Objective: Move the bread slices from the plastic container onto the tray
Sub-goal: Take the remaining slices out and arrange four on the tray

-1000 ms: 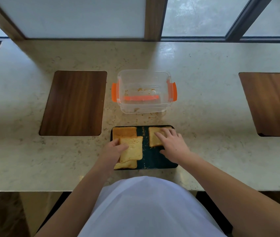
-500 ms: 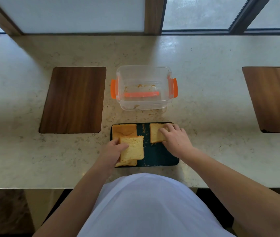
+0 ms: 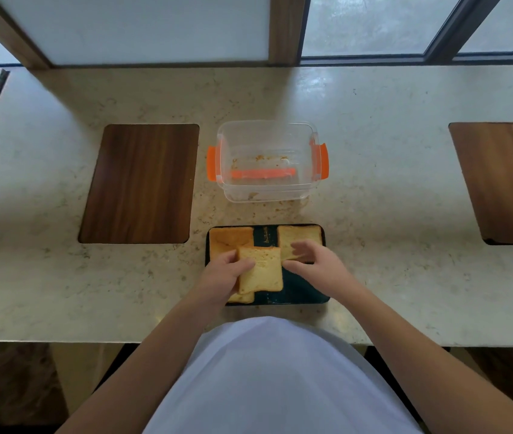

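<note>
Golden toasted bread lies on the dark rectangular tray (image 3: 305,294), which sits at the near edge of the pale speckled stone counter (image 3: 374,198), just in front of the person. The left hand (image 3: 222,277) pinches one square bread slice (image 3: 261,270) by its left edge, thumb on top, and holds it over the left half of the tray. Under this slice I see two more: a browner slice (image 3: 228,239) in the far left corner and the corner of a slice (image 3: 242,298) at the near left. The right hand (image 3: 314,264) is over the right half of the tray, its fingers loosely curled and touching the near edge of a fourth slice (image 3: 299,238) in the far right corner; I cannot tell if it grips it. Behind the tray, a little apart, stands the clear plastic container with orange clips (image 3: 269,161), with only crumbs inside. Two dark wooden boards lie on the counter, one (image 3: 139,183) at the left and one (image 3: 505,180) at the right.
</note>
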A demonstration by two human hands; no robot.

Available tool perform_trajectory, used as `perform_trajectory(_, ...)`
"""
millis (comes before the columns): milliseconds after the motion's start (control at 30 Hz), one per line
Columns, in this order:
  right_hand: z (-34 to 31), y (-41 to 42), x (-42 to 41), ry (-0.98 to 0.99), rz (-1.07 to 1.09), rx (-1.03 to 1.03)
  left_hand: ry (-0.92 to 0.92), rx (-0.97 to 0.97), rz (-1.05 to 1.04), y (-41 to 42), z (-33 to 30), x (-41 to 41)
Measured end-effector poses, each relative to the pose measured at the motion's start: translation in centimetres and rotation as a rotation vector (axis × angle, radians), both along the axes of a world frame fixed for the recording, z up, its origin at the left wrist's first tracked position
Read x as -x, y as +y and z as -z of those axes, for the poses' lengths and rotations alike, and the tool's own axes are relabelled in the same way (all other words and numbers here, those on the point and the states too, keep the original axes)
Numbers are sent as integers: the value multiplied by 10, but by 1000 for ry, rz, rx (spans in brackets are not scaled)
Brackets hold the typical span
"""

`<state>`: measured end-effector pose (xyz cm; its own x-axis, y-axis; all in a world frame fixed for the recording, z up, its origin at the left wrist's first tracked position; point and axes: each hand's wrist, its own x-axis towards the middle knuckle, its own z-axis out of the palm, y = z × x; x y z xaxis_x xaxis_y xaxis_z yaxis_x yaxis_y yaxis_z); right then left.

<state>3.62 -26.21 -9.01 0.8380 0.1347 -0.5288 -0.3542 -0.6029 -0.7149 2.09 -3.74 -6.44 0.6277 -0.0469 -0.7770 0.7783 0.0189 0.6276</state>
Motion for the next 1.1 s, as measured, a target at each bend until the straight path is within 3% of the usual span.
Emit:
perform_trajectory(100,-1,-7,13,180,169,-198,-1,9,44,-18,5,-3)
perform_trajectory(233,5,-22,25,236,364,-230,25,-65,53,-40,15,-7)
perform_trajectory(300,7,-30,27,249,405,-206,19,-223,156,-49,20,-8)
perform_trajectory(367,10,-34,28,261,422,-184,-32,-367,275,-59,25,-8)
perform_trajectory(500,13,-37,33,257,439,-156,-76,-470,464,-80,32,-6)
perform_trajectory(800,17,-35,39,204,404,-13,-58,-604,552,-99,43,-4)
perform_trajectory(933,18,-31,38,194,377,32,-68,-784,632,-100,42,-10)
perform_trajectory(1100,21,-29,39,170,335,92,40,-619,488,-94,36,-12)
